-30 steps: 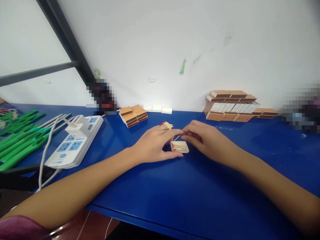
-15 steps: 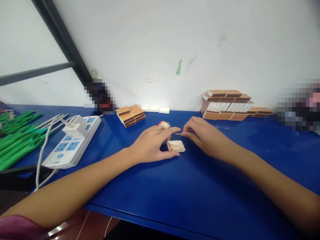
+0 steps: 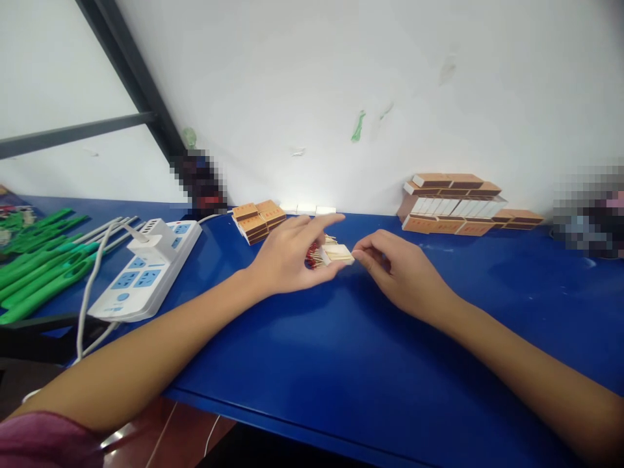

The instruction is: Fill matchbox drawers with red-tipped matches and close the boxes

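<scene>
My left hand (image 3: 287,257) pinches a small white matchbox tray (image 3: 336,253) between thumb and fingers and holds it a little above the blue table (image 3: 341,364). Red-tipped matches (image 3: 314,257) show just behind the tray, partly hidden by my fingers. My right hand (image 3: 394,270) is curled, its fingertips pressed against the tray's right end. Whether a match is between those fingers I cannot make out.
A stack of brown matchboxes (image 3: 258,221) and white trays (image 3: 307,209) lie by the wall. A larger matchbox pile (image 3: 453,205) sits at the back right. A white power strip (image 3: 146,270) with a cable and green tools (image 3: 39,266) lie at left.
My left hand has lifted the tray off the table and carried it back toward the wall. My right hand has followed it, fingertips now at the tray's end.
</scene>
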Motion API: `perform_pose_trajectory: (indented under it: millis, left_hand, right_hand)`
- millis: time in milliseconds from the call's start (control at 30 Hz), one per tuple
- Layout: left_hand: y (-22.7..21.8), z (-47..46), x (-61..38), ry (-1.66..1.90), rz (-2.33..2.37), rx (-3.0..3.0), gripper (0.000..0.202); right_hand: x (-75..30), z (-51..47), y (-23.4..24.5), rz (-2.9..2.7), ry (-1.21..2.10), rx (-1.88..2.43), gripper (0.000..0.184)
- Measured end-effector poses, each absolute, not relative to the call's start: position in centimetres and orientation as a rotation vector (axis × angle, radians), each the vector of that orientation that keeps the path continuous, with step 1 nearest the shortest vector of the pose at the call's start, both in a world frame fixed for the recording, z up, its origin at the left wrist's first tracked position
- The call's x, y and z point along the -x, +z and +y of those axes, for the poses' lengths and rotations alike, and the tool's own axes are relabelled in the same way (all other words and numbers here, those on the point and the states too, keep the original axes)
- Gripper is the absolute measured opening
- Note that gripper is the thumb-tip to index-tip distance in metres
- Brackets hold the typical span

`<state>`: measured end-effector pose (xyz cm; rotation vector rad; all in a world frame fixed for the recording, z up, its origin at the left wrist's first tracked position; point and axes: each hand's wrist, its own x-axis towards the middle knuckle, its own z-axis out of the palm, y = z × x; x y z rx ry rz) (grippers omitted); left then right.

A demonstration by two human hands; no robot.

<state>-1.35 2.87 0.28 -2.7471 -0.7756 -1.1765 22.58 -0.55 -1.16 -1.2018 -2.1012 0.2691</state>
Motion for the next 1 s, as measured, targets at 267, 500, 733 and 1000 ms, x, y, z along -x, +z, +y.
perform_pose_trajectory:
  millis: [267,500,733,1000]
  left_hand:
    - [0.4,4.2,2.0,-1.303,-0.858,2.649,0.057]
    - [0.2,4.1,1.8,-1.383,-0.884,2.628,0.053]
    - [0.0,4.0,1.7,-1.385,-0.879,2.611,0.053]
    - [-0.4,3.9,1.6,-1.258,-0.892,2.709,0.056]
  right_hand:
    - [-20.6,-0.2,-2.4,-2.344,0.173,0.981,0.016]
    - [-19.9,0.4,-2.9,-2.364,0.152,1.010,0.014]
    - [-20.8,0.2,-2.6,-2.443,0.099,1.094,0.015]
    - [-24.9,1.5,-2.7,-2.409,0.087,1.171,0.025]
